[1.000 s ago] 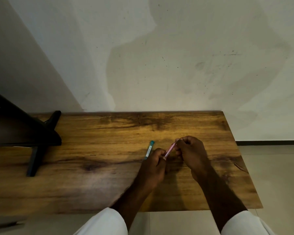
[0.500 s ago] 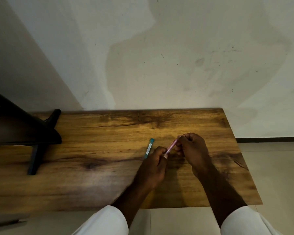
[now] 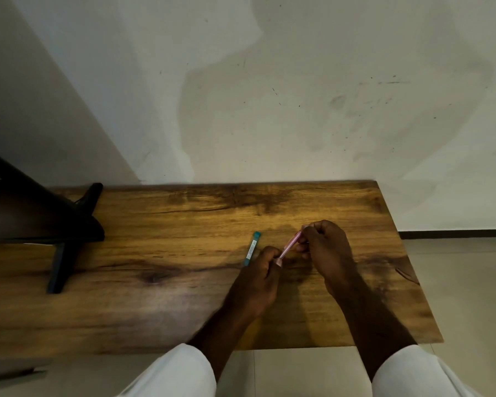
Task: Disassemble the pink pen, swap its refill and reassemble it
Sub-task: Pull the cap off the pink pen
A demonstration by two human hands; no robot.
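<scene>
Wood-grain worktop [image 3: 161, 296] against a pale wall, right corner in view. Black stand [image 3: 60, 250] sits at far left, well apart from the work.

Both hands meet over the worktop's right-centre. Left hand [image 3: 258, 279] pinches the near, lower end of the pen [image 3: 290, 245]; right hand [image 3: 324, 247] is curled round its far, upper end. Pen runs slanted between them, only a short pink stretch showing, raised off the surface as far as can be told.

Teal pen [image 3: 251, 249] lies flat just left of the left hand, its near end hidden behind the knuckles; touching or not, cannot tell. Likely the source of the replacement refill, though that is a guess.

Progress, judged: early. Pink barrel looks whole, no gap or joint visible, though the hands cover both ends. No loose refill, spring or cap anywhere on the worktop. Grip at opposite ends suits twisting or pulling the barrel apart. Left to do: separate it, draw the refill, fit the other, close up.
</scene>
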